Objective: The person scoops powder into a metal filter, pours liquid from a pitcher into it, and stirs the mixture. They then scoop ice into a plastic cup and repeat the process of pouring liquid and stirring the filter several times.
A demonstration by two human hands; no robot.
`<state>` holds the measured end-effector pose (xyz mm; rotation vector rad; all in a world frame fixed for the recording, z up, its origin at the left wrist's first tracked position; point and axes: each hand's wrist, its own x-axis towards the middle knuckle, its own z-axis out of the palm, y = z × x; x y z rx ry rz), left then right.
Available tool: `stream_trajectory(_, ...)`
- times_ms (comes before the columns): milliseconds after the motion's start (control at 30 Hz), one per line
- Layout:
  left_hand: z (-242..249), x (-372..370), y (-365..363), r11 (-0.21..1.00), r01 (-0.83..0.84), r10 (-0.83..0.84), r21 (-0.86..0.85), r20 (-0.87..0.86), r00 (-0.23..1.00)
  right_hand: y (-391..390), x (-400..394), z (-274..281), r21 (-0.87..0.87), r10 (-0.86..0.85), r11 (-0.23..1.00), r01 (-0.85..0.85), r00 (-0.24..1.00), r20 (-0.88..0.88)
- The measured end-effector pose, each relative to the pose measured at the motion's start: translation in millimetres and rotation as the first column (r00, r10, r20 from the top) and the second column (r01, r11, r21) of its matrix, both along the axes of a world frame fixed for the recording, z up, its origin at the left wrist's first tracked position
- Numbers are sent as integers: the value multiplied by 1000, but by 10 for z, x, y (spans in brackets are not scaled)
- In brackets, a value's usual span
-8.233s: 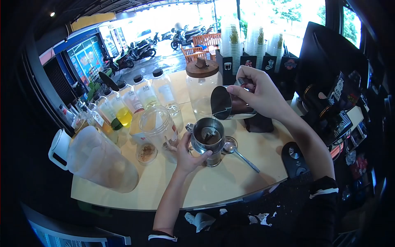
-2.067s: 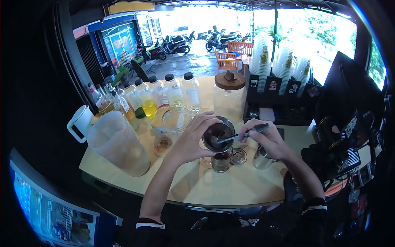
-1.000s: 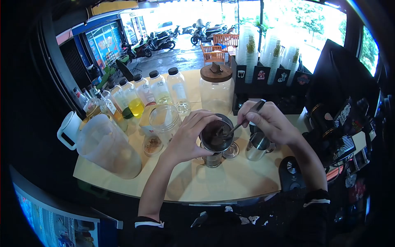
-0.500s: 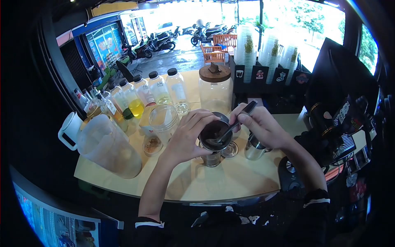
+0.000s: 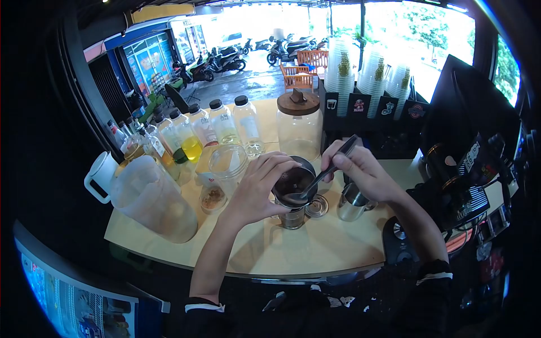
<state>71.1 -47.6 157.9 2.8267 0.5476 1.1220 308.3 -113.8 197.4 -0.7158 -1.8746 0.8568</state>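
Observation:
My left hand point(image 5: 256, 188) is wrapped round a dark metal cup point(image 5: 295, 176), tilted so that its opening faces me. Brown contents show inside it. Pinched in my right hand point(image 5: 360, 166) is a dark-handled spoon point(image 5: 322, 174), its bowl inside the cup near the lower rim. Directly below the cup stands a small glass-and-metal vessel point(image 5: 292, 219), its top hidden by the cup. A round metal lid point(image 5: 316, 207) lies just right of it, and a steel pitcher point(image 5: 352, 204) stands below my right hand.
On the counter point(image 5: 338, 253), a large cloudy jug point(image 5: 152, 200), a white pitcher point(image 5: 100, 176), an open glass jar point(image 5: 227, 163) and a small dish of brown powder point(image 5: 213, 199) stand left. Behind are bottles point(image 5: 224, 121), a wooden-lidded jar point(image 5: 299, 127) and stacked cups point(image 5: 340, 67). Machinery point(image 5: 451, 186) stands right.
The spoon's bowl has shifted slightly within the cup towards its lower rim. The whole view has moved a little, while both hands keep their holds.

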Motion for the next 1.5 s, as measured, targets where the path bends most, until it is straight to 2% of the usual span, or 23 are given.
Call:
stream_trajectory(33, -2, 0, -3, 1000, 0, 0, 0, -1, 1000, 29, 16, -5, 0, 0, 1000, 0, 1000, -1)
stream_trajectory(100, -8, 7, -16, 1000, -10, 10, 9, -32, 999, 112, 63, -27, 4, -22, 1000, 22, 989, 146)
stream_trajectory(133, -4, 10, -22, 1000, -9, 10, 11, -33, 999, 115, 76, -35, 6, -23, 1000, 23, 989, 144)
stream_trajectory(200, 7, 10, -32, 1000, -23, 23, 7, -31, 999, 128, 94, -32, -39, 32, 999, -36, 996, -80)
stream_trajectory(333, 0, -1, -30, 999, -32, 33, 24, -33, 999, 78, 86, -32, -79, 44, 996, -42, 999, 21)
stream_trajectory(400, 3, 6, -27, 1000, -21, 21, 9, -25, 999, 108, 102, -31, -3, -11, 1000, 11, 995, 101)
stream_trajectory(533, 21, 14, -45, 1000, -21, 22, 23, -27, 999, 120, 135, 29, -18, 82, 996, -82, 997, -16)
stream_trajectory(600, 20, 22, -56, 999, -20, 21, 29, -35, 999, 121, 99, 25, 20, 49, 998, -54, 980, 192)
stream_trajectory(633, 12, 29, -58, 999, -16, 17, 29, -36, 999, 120, 102, -1, 20, 46, 998, -51, 980, 191)
stream_trajectory(700, -16, 24, -55, 998, -59, 58, -5, -25, 998, 132, 91, -81, 1, 27, 1000, -27, 997, 66)
stream_trajectory(733, -28, 11, -55, 998, -62, 62, -5, -24, 998, 131, 85, -104, 2, 30, 1000, -30, 997, 68)
stream_trajectory(800, -60, -14, -51, 989, -145, 145, -25, 0, 989, 118, 78, -139, -29, 6, 999, -13, 973, -230)
stream_trajectory(933, -162, -22, -9, 975, -211, 212, -67, 2, 977, 85, 40, -161, -61, -41, 998, 25, 960, -277)
stream_trajectory(1000, -208, -13, 12, 962, -255, 251, -93, -51, 967, 73, -12, -201, -37, -79, 997, 72, 970, -231)
stream_trajectory(1167, -247, 18, 61, 952, -238, 228, -191, -69, 971, 79, -104, -271, -18, -126, 992, 125, 981, -150)
stream_trajectory(1233, -248, 24, 65, 948, -230, 218, -219, -77, 973, 82, -130, -281, 89, -200, 975, 204, 979, -48)
stream_trajectory(1400, -208, 14, 8, 942, -218, 208, -254, -68, 976, 59, -206, -259, 232, -277, 939, 252, 957, 83)
stream_trajectory(1433, -172, 15, -27, 943, -216, 205, -253, -68, 976, 54, -218, -253, 281, -295, 925, 256, 949, 108)
stream_trajectory(1500, -84, 22, -102, 978, -182, 187, -100, 52, 981, 40, -242, -236, 314, -300, 916, 249, 946, 126)
